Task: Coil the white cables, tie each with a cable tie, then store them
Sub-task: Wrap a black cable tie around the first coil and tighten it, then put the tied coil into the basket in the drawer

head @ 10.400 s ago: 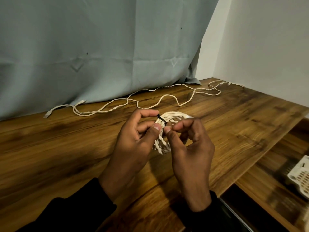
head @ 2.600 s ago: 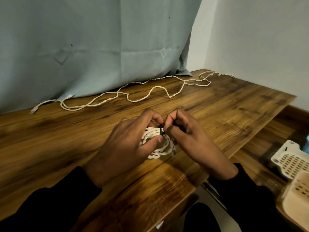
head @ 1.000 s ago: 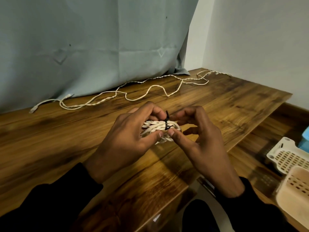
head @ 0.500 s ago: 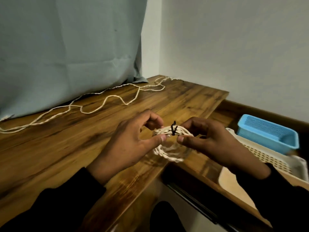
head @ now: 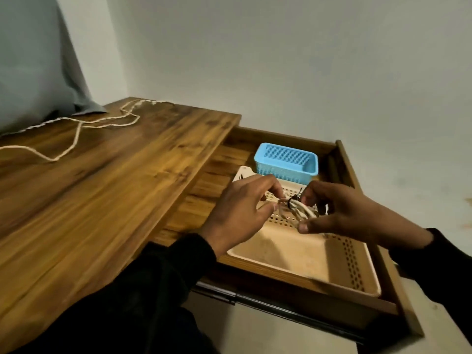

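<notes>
Two hands hold a coiled white cable (head: 300,210) in the air above a beige basket (head: 304,254) that sits in an open drawer (head: 344,159). The left hand (head: 240,213) reaches in from the left, its thumb and forefinger pinching the near end of the coil. The right hand (head: 342,213) comes from the right with fingers curled round the other side, thumb below. A black cable tie (head: 293,200) wraps the bundle between the two hands. Both wrists wear dark sleeves. A blue basket (head: 287,162) stands behind the beige one. A second loose cable (head: 76,134) trails across the wooden desk (head: 89,200).
</notes>
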